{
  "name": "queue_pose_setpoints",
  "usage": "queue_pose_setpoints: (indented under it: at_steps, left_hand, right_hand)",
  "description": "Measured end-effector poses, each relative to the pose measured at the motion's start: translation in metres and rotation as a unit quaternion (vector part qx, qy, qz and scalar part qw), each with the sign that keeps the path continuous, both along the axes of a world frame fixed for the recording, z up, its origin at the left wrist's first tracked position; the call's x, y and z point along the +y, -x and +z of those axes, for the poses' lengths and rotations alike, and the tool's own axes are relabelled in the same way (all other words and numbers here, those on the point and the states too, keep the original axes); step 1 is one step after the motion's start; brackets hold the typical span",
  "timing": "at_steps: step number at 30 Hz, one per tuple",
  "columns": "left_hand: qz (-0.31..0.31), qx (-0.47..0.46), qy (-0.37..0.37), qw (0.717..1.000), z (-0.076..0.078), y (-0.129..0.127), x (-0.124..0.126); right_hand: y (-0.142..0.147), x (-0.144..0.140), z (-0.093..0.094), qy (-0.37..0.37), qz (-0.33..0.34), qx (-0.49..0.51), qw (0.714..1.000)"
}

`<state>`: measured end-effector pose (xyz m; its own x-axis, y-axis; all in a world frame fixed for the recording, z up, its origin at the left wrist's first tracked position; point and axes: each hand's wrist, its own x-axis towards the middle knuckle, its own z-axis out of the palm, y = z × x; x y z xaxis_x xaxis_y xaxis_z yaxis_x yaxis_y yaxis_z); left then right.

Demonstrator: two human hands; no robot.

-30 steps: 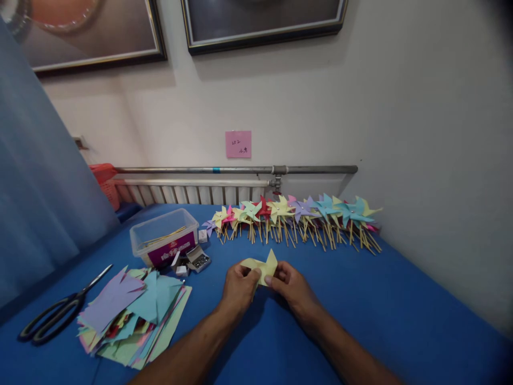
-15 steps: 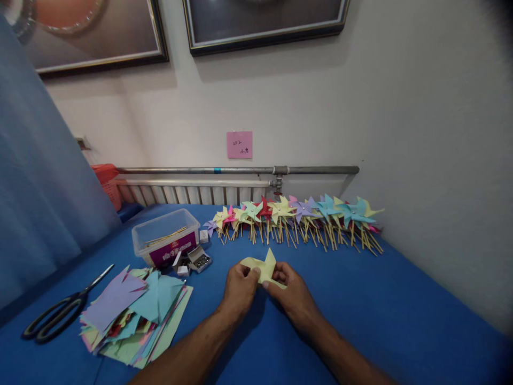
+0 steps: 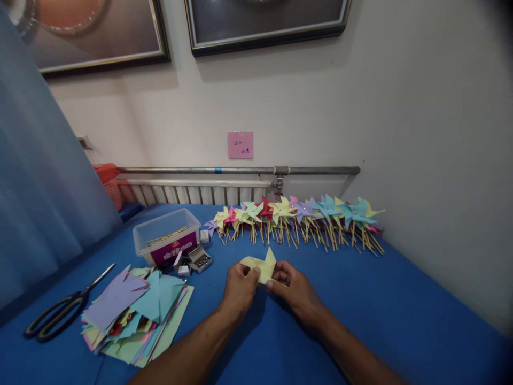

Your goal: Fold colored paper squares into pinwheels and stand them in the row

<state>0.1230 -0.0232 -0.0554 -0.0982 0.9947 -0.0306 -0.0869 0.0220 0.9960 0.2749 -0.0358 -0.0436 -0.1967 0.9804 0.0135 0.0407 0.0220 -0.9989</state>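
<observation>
Yellow paper piece (image 3: 262, 266), partly folded into pointed flaps, held just above the blue table (image 3: 401, 305), near its middle and in front of the row of pinwheels (image 3: 296, 218). Pinched at its left edge by the left hand (image 3: 239, 286), thumb and fingers closed on the sheet; pinched at its lower right by the right hand (image 3: 294, 289), fingertips pressed together on a flap. Judged very light, thin and limp; creases easily, tears if pulled hard. Best taken at the folded centre or along a crease, not by a loose tip.

Writing: pink note (image 3: 240, 145) on the wall, handwritten, too small to read. Purple label on the clear plastic box (image 3: 166, 238), characters not legible. Small open boxes of pins (image 3: 198, 260) beside it, unmarked as far as visible.

Also present: stack of coloured paper (image 3: 136, 313), scissors (image 3: 60, 310) at far left.
</observation>
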Motion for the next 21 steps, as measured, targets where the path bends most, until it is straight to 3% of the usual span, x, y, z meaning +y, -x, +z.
queue_pose_setpoints:
  at_steps: [3,8,15,21]
  left_hand:
    - [-0.003,0.005,0.011,1.0,0.001,0.0,-0.001]
    - [-0.012,-0.003,0.016,1.0,0.004,-0.001,-0.003]
    - [-0.029,-0.004,0.018,0.999,0.004,-0.005,-0.006]
    - [-0.049,0.011,0.006,0.999,0.005,-0.006,-0.008]
  right_hand:
    - [0.0,-0.001,0.0,0.002,0.002,-0.007,1.0]
    - [-0.001,-0.002,0.003,0.011,0.0,0.064,0.998]
    - [0.001,0.007,-0.016,0.053,0.0,0.127,0.991]
    - [0.0,0.01,-0.023,0.062,-0.007,0.115,0.991]
